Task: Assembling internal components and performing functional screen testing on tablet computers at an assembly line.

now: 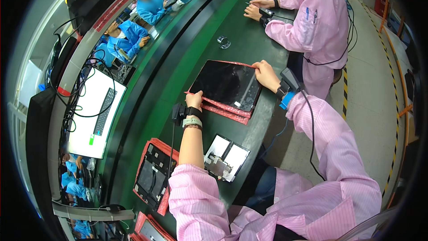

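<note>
A black glass screen panel (224, 80) lies face up on red-pink bubble wrap (228, 113), whose edges show along its far and near sides. My left hand (194, 101) is closed on the wrap at the panel's near left corner. At the far right corner, my right hand (266, 76) pinches the wrap's edge beside the panel; whether it grips the panel too is hard to see. Nearer to me, by my left forearm, rests an opened tablet-like device (226, 158) with white panels and circuit parts showing.
Left of my forearm, a black device housing (154, 176) lies on more pink wrap (166, 144). A clear round roll (224, 42) sits farther along the green bench (178, 69). A co-worker in pink (307, 22) works at the far right. A lit monitor (94, 111) stands at left.
</note>
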`<state>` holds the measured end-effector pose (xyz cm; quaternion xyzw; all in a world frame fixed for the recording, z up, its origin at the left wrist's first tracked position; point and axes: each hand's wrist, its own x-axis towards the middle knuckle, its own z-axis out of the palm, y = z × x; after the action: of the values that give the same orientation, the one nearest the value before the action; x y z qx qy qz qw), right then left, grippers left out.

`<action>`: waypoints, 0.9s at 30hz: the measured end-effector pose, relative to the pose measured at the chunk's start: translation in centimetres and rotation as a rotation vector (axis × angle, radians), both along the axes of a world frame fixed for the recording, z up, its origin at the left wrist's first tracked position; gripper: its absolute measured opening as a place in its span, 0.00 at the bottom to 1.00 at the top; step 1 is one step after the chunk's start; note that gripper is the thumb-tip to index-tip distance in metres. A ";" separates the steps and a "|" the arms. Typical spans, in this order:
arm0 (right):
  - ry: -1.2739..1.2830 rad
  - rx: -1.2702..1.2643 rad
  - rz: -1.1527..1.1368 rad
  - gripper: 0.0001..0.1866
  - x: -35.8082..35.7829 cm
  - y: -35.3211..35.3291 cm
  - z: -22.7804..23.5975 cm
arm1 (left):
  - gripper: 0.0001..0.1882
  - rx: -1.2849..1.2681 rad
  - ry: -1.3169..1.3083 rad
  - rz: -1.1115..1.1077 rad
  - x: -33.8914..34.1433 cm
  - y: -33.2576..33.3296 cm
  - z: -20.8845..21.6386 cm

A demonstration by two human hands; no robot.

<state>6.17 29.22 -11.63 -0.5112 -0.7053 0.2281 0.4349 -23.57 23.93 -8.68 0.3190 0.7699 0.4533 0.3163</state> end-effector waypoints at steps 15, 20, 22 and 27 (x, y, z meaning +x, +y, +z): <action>-0.160 0.383 0.068 0.19 0.2 -7.5 5.1 | 0.28 0.122 0.248 -0.332 0.5 -11.8 6.6; -0.085 0.268 0.589 0.17 -1.7 -17.3 7.4 | 0.18 -0.088 0.286 -0.956 3.5 -28.3 13.7; -0.155 0.269 0.835 0.23 -3.0 -21.0 7.4 | 0.22 -0.207 0.379 -1.173 3.7 -33.8 15.9; -0.460 0.287 1.000 0.32 -5.9 -24.7 6.0 | 0.24 -0.220 0.364 -0.743 3.7 -44.4 16.4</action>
<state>0.22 4.48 -5.65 -0.0873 -0.9621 0.1907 0.1742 -19.92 -20.47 7.74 0.6139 0.6896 0.1601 0.3493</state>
